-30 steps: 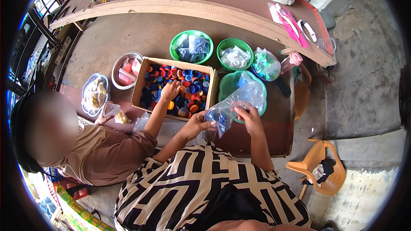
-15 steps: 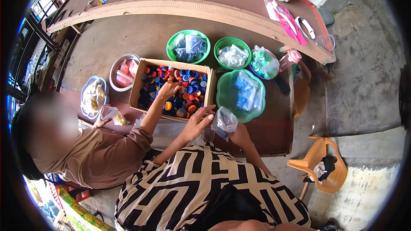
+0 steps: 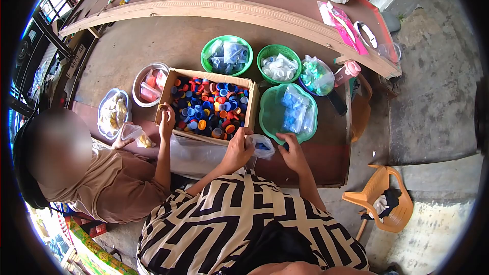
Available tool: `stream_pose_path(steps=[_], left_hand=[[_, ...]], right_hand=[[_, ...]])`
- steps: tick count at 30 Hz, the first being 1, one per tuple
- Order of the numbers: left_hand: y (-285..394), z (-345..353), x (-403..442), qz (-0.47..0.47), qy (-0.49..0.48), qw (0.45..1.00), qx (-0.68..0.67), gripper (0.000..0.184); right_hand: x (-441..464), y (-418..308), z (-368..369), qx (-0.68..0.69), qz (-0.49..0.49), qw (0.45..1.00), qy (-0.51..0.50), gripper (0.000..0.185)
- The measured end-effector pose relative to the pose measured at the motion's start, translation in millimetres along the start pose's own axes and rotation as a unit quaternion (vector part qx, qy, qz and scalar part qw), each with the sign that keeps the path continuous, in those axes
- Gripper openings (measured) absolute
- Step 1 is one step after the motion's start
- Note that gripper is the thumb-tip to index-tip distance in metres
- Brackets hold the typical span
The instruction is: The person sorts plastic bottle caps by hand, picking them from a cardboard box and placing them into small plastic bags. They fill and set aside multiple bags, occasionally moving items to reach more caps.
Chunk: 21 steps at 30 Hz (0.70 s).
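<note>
My left hand (image 3: 238, 151) is closed on the rim of a small clear plastic bag (image 3: 263, 147), with dark blue caps visible inside. Just right of the bag, my right hand (image 3: 294, 155) pinches a dark blue bottle cap (image 3: 286, 146), partly hidden by the fingers. Beyond my left hand lies an open cardboard box (image 3: 251, 107) full of loose blue, red and orange bottle caps (image 3: 206, 104). A green scalloped bowl (image 3: 270, 117), holding bags of light blue caps (image 3: 294, 107), sits just past my right hand.
At left, a co-worker's hand (image 3: 166, 122) is at the box edge; the other holds a bag of yellowish caps (image 3: 145, 141). Green baskets (image 3: 205, 63) of bagged caps stand behind the box. A pink bottle (image 3: 348, 71) and phone (image 3: 336, 103) are right, an orange chair (image 3: 374, 196) beyond.
My right hand has let go of the bag and now holds a dark blue cap beside it. My left hand has taken the bag's rim. The co-worker's hand has moved left from the caps.
</note>
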<state>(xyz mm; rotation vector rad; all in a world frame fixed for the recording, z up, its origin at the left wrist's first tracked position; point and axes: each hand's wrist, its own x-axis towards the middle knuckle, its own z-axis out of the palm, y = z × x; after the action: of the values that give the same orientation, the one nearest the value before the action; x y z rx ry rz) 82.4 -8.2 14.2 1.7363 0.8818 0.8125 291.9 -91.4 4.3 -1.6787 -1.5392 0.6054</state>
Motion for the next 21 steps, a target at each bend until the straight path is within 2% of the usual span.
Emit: stream_pose_path(steps=[2, 3, 4, 5, 7, 8, 9, 11, 12, 17, 21], left_hand=[[4, 0, 1, -0.026, -0.013, 0.999, 0.013, 0.034], [1, 2, 1, -0.004, 0.000, 1.000, 0.006, 0.031], [1, 3, 1, 0.019, 0.012, 1.000, -0.001, 0.029], [1, 3, 0, 0.018, 0.014, 1.000, 0.000, 0.029], [4, 2, 1, 0.047, -0.002, 0.997, 0.060, 0.024], [-2, 5, 1, 0.091, 0.022, 0.993, 0.070, 0.020], [-3, 4, 1, 0.091, 0.023, 0.993, 0.070, 0.020], [-6, 2, 0, 0.094, -0.017, 0.994, 0.053, 0.020], [-6, 2, 1, 0.094, -0.014, 0.994, 0.053, 0.020], [-2, -5, -1, 0.049, -0.038, 0.996, 0.070, 0.038], [-10, -9, 1, 0.049, -0.026, 0.997, 0.051, 0.040]], right_hand=[[3, -12, -4, 0.001, -0.038, 0.999, 0.016, 0.032], [3, -29, -7, 0.127, 0.043, 0.991, 0.004, 0.026], [4, -42, -6, 0.251, 0.122, 0.960, -0.009, 0.021], [5, -49, -2, 0.252, 0.121, 0.960, -0.011, 0.021], [5, -59, 8, 0.344, 0.087, 0.935, -0.008, 0.017], [5, -60, 13, 0.345, 0.095, 0.933, -0.024, 0.017], [7, -63, 15, 0.345, 0.095, 0.934, -0.024, 0.017], [11, -71, 15, 0.144, 0.014, 0.989, -0.041, 0.019], [12, -76, 13, 0.125, 0.002, 0.991, -0.043, 0.022], [14, -83, 14, 0.084, -0.017, 0.993, -0.075, 0.026], [27, -82, 9, 0.111, -0.022, 0.989, -0.093, 0.023]])
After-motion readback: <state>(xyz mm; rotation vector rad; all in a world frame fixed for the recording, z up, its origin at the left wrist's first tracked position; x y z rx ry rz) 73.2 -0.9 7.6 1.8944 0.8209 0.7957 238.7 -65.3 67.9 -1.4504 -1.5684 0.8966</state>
